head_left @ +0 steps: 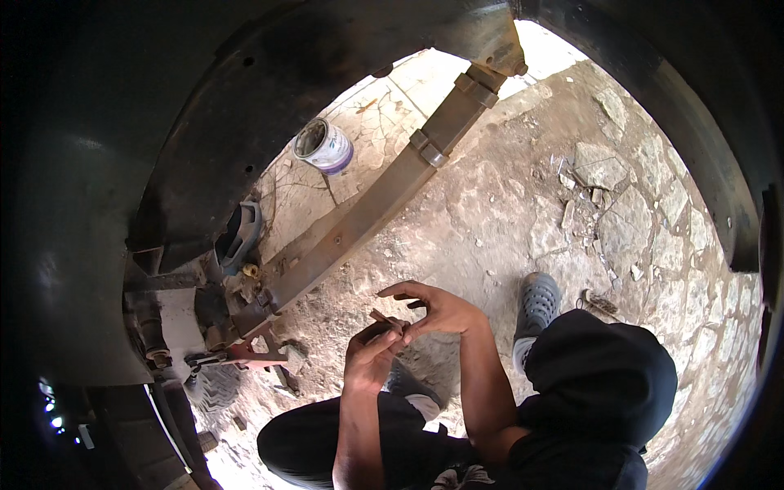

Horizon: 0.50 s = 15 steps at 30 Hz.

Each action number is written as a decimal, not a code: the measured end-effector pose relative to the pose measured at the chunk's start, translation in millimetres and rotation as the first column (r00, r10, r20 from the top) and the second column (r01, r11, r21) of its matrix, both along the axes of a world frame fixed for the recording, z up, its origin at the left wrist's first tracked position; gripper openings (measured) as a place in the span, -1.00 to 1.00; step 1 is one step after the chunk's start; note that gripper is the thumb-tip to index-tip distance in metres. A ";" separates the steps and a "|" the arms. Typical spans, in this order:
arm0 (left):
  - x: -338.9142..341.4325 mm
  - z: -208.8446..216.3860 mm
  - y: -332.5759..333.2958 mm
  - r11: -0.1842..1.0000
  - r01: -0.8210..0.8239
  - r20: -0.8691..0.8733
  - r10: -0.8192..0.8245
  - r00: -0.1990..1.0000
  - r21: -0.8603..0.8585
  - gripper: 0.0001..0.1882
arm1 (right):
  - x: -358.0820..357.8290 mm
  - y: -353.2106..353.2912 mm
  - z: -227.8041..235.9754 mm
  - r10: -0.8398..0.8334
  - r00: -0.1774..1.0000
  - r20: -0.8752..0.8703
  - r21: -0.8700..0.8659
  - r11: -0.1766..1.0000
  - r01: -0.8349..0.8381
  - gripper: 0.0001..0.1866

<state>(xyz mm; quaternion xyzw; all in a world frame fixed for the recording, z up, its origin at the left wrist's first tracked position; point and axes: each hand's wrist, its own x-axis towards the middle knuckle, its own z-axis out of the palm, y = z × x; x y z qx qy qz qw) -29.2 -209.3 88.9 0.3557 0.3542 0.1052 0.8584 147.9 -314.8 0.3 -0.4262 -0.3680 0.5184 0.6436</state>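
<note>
Both my hands meet low in the middle, above my feet. My left hand (371, 357) is closed round a small, thin, rust-brown piece (387, 319), whose end pokes out past the fingers; its exact kind I cannot make out. Just to the right, my right hand (441, 312) arches over with fingers stretched and apart, and its thumb reaches the left hand's fingertips by the piece. Beyond the hands, a long leaf spring (367, 214) with metal clamps runs diagonally from lower left to upper right, untouched by either hand.
Dark vehicle bodywork (269, 90) curves overhead and down the left. A used paint can (324, 147) stands on cracked tiles behind the spring. A tyre (214, 387) and a red metal part (255, 353) lie at lower left. Stone rubble (600, 167) covers the right.
</note>
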 end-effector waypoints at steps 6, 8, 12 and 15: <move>6.8 -24.5 -0.2 0.984 -0.086 0.014 0.085 0.996 0.156 -0.67 | 5.1 -11.4 -14.7 -0.094 0.995 -0.020 -0.111 0.990 0.092 -0.17; 16.2 -27.1 -3.1 0.972 -0.116 0.049 0.108 0.993 0.204 -0.51 | 5.8 -14.3 -29.2 -0.322 0.932 -0.165 -0.141 0.943 0.300 -0.31; 32.0 -34.9 0.5 0.943 -0.174 0.013 0.178 0.984 0.284 -0.25 | 35.0 -16.1 -13.8 -0.850 0.517 -0.102 -0.431 0.506 0.747 -0.59; 62.2 -21.1 28.4 0.929 -0.177 0.038 0.174 0.984 0.325 -0.56 | 84.3 1.9 10.1 -0.938 0.231 0.260 -0.170 0.191 0.967 -0.82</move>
